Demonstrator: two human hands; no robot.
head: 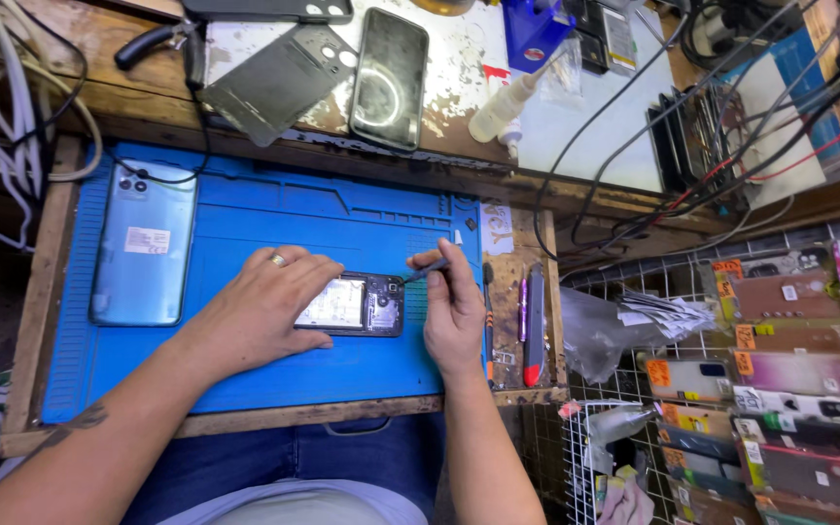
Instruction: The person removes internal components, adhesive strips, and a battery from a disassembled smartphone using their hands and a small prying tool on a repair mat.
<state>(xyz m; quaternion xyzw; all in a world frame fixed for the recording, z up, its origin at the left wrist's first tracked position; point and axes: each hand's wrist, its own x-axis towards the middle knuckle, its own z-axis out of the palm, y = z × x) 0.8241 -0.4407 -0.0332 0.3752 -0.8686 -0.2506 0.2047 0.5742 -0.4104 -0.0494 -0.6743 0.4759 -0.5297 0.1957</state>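
Fingers (437,261) of right hand (454,311) apparently hide tool's (427,273) grip above opened phone (352,304).

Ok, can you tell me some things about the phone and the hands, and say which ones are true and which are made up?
1. The left hand lies on the opened phone on the blue mat. True.
2. The right hand holds a big hammer. False: it holds a thin dark tool whose tip is at the phone's corner.
3. A light blue back cover lies on the left part of the mat. True.
4. The opened phone lies on the floor. False: it lies on the mat on the wooden bench.
5. There is a ring on the left hand. True.
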